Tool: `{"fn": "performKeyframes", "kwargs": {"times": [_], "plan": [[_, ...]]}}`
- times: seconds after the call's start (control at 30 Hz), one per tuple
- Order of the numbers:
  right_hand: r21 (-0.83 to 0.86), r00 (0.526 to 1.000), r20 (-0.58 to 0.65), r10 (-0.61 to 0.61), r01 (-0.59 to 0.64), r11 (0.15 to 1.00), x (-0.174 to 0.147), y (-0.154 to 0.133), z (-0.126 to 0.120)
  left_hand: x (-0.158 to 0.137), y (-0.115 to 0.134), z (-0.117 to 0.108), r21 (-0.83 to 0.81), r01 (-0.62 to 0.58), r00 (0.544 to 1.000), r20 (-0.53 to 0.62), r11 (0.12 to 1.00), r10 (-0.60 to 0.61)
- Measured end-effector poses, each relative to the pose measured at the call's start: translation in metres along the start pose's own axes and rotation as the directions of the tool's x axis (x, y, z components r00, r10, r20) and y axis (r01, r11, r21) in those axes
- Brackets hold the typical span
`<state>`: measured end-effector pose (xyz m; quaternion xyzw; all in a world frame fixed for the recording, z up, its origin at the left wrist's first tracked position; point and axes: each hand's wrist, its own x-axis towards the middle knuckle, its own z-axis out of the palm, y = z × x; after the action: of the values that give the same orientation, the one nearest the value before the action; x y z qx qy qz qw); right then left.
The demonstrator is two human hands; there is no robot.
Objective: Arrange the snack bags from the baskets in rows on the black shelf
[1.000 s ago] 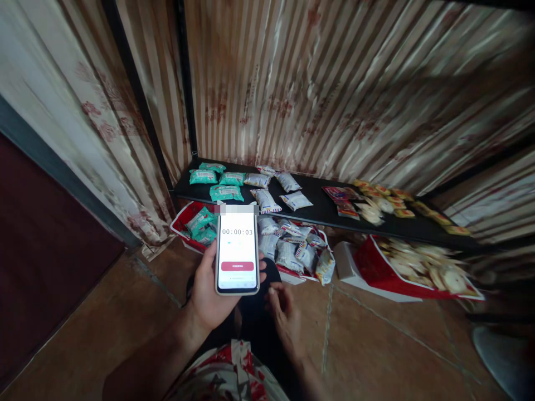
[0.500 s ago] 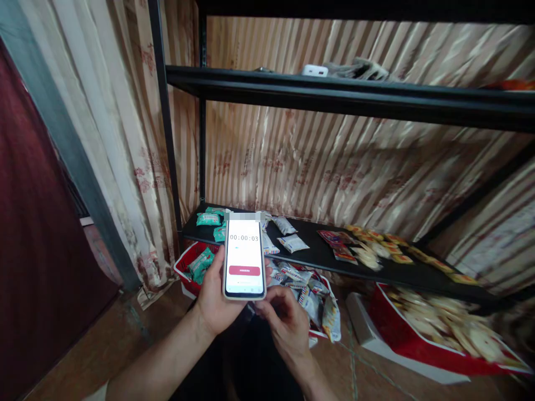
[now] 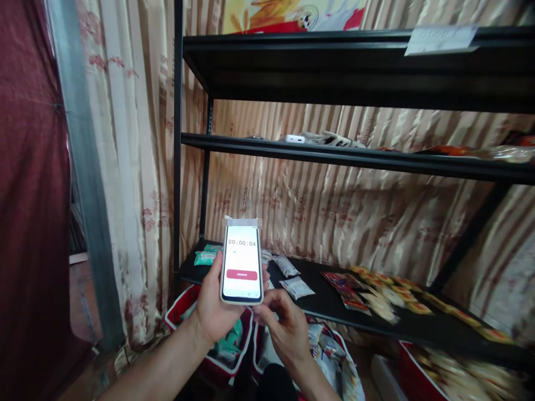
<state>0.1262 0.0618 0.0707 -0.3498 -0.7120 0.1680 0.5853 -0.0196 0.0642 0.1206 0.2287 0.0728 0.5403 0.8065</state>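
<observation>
A smartphone [image 3: 242,262] with a pale case lies upright in my left hand [image 3: 215,309], the thumb along its left edge and fingertips showing at its right edge. Its lit screen reads 00:00:04 above a red button; the top strip is blurred out. My right hand [image 3: 286,328] has curled fingers, with thumb and forefinger pinched at the phone's lower right corner. Beneath my hands are a red-and-white basket of green packets [image 3: 228,348] on the left and another basket holding silvery packets [image 3: 330,353] on the right.
A black shelf rack [image 3: 355,159] stands ahead, a white power bank [image 3: 295,138] on its middle board. The low board carries silvery packets [image 3: 297,287], red packets [image 3: 345,289] and yellow packs [image 3: 401,287]. A red basket [image 3: 418,373] sits lower right; a striped curtain [image 3: 259,189] hangs behind.
My view has tilted up, so the rack sits lower and a higher board with a poster shows. The timer went from 00:00:03 to 00:00:04. Both hands keep their pose at the phone.
</observation>
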Motion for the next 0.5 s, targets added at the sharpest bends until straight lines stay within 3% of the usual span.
{"fn": "performKeyframes", "kwargs": {"times": [0.2,0.5], "plan": [[0.050,0.996,0.015,-0.093,0.092,0.994,0.038,-0.004,0.006,0.015,0.025,0.014,0.050,-0.036,0.999,0.039,0.998,0.034],[0.049,0.996,0.050,-0.074,0.071,0.996,0.078,0.004,0.013,0.039,0.055,0.025,0.094,-0.088,0.988,0.132,0.992,0.075]]}}
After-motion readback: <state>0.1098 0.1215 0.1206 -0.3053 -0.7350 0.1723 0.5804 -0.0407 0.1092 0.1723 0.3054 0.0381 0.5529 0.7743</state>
